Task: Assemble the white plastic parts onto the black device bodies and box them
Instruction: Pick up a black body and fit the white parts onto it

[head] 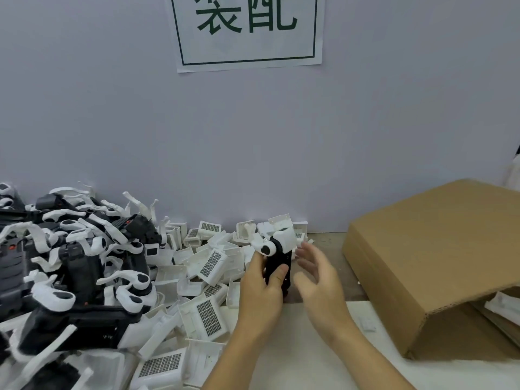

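Observation:
My left hand [263, 288] grips an upright black device body [277, 264] at the centre of the view. A white boxy plastic part [284, 236] sits on its top, and a white piece with a black oval [264, 249] sticks out at its upper left. Just right of the body, my right hand [318, 280] hovers with fingers spread and relaxed, holding nothing. Several loose white vented parts [209, 266] lie in a heap left of my hands. Farther left is a pile of black bodies with white curved pieces [70, 266].
A brown cardboard box [430, 257] stands at the right, one flap hanging over its opening, with white parts [503, 304] showing inside at the far right. A grey wall with a paper sign [249, 32] closes the back. A white sheet [309, 358] covers the table near me.

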The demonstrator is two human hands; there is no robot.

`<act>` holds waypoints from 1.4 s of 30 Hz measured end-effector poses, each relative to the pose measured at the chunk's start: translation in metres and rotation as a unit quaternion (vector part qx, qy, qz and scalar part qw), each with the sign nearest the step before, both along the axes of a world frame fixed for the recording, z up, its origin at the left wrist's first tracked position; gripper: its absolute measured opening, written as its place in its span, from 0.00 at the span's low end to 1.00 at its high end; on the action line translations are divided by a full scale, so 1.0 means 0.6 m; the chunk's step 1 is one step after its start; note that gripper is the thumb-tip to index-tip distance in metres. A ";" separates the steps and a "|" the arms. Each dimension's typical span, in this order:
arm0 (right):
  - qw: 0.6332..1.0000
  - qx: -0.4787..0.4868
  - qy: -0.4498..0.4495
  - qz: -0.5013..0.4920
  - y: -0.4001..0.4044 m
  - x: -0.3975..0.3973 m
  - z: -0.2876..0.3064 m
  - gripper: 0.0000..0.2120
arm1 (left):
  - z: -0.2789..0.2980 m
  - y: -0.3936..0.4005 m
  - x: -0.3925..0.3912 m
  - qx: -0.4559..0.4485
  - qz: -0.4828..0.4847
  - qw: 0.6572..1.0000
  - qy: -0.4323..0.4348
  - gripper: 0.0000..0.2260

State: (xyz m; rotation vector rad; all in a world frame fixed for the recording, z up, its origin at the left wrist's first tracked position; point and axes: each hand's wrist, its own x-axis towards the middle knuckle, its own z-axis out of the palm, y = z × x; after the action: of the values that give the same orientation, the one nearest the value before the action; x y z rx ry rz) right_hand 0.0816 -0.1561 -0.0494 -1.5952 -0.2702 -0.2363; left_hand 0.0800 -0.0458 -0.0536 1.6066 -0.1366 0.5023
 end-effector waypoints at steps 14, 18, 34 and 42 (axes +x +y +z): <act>0.988 0.129 -0.010 -0.089 -0.006 0.017 -0.001 0.14 | 0.001 -0.009 -0.020 0.201 -0.096 0.975 -0.023 0.15; 0.989 0.116 -0.023 -0.092 -0.005 0.013 0.003 0.13 | 0.003 -0.012 -0.021 0.182 -0.104 0.978 -0.015 0.17; 0.993 0.113 0.023 0.020 0.008 -0.002 0.005 0.27 | 0.005 -0.006 -0.015 0.089 -0.003 0.996 -0.011 0.11; 0.992 0.090 0.075 -0.048 0.011 0.006 0.006 0.14 | 0.036 0.009 -0.011 -0.360 0.004 0.915 0.184 0.21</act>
State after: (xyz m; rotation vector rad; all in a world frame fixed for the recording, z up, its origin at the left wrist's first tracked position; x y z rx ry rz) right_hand 0.0853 -0.1498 -0.0457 -1.4393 -0.0532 -0.2070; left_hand 0.0735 -0.0405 -0.0323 0.9463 0.3138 0.2028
